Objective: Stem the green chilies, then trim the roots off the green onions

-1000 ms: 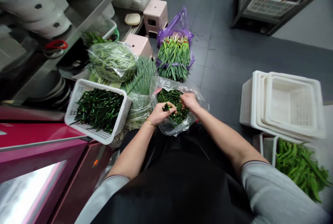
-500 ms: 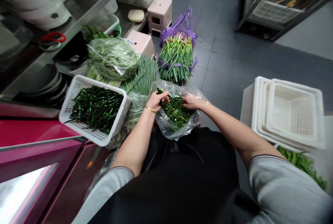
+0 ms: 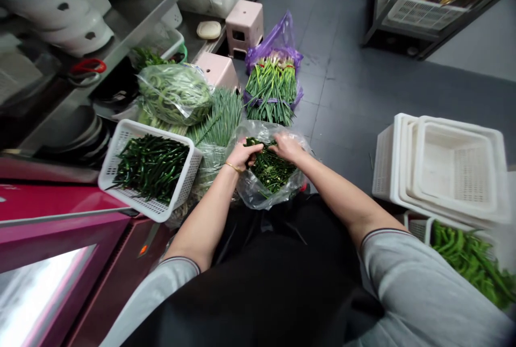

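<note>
Because the clear plastic bag point(image 3: 256, 196) sits open in front of the person's dark clothing point(image 3: 274, 261), its dark green pods point(image 3: 276, 175) appear to be placed within reach of both hands. The left hand point(image 3: 241, 156) is narrow, with a few pods between thumb and fingers, at the bag's left side. The right hand point(image 3: 287, 148) is over the far right of the pods, fingers bent down; whether it grips any cannot be told. A white perforated basket point(image 3: 189, 175), holding similar peppers point(image 3: 151, 167), stands tilted in view to the left, seemingly for easy access by the left arm. Green stalks point(image 3: 272, 89) lie beyond in a purple bag point(image 3: 285, 29), which presumably keeps them together. No brand or label is legible; a pale mark on the red panel point(image 3: 52, 202) is cut off.
</note>
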`<state>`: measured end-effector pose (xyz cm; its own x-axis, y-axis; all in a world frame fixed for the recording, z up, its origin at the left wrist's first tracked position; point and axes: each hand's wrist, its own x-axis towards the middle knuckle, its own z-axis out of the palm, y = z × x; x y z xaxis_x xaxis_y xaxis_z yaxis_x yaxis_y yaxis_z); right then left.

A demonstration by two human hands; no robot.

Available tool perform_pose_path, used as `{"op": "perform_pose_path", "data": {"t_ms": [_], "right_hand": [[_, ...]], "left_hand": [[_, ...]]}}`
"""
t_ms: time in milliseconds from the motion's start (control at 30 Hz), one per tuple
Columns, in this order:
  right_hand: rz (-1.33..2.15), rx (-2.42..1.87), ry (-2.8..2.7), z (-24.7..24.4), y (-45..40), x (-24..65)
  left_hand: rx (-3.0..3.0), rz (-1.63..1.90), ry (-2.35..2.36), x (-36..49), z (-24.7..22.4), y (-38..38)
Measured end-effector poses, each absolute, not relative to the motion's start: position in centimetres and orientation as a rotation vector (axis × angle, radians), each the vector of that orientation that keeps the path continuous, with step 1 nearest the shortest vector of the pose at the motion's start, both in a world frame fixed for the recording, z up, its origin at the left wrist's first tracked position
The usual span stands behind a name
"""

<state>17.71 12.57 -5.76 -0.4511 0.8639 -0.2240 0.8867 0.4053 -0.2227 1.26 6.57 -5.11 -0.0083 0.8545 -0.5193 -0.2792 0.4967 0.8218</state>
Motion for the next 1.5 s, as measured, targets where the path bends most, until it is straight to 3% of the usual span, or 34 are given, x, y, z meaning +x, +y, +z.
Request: {"op": "perform_pose_path", "data": {"t_ms": [167,367,633,833,1000,1133,1333,1500], "right_hand": [[-0.602,1.502,2.503,-6.3,13.7,16.0],[-0.889,1.607,2.561,-2.6,13.5,17.2],[-0.194,1.408,2.679,-3.3,11.1,18.4],[-0.435,1.118,2.342,-4.0,11.1,22.1],[-0.52,1.029,2.407,-2.9,12.2,22.8],[-0.63,1.107,2.47,-1.3,12.6,22.9],[-0.434,1.513,2.829,-0.7,10.7,22.0],[-0.636,1.559,3.044,-1.8,10.7,21.2]], "left_hand": [[0.537,1.03,1.304,-0.4,-4.8,5.8],[0.817,0.972,1.405,2.4,-6.0,7.5],[1.072,0.77,1.665,4.0,-7.2,9.8],[0.731,0.939,1.396,2.3,-6.0,7.7],[0.677,0.961,1.174,2.2,-5.2,6.3],[0.817,1.028,1.216,2.8,-5.5,5.9],[1.306,0.906,1.333,4.7,-6.8,6.3],[1.538,1.028,1.501,3.9,-5.7,7.0]]}}
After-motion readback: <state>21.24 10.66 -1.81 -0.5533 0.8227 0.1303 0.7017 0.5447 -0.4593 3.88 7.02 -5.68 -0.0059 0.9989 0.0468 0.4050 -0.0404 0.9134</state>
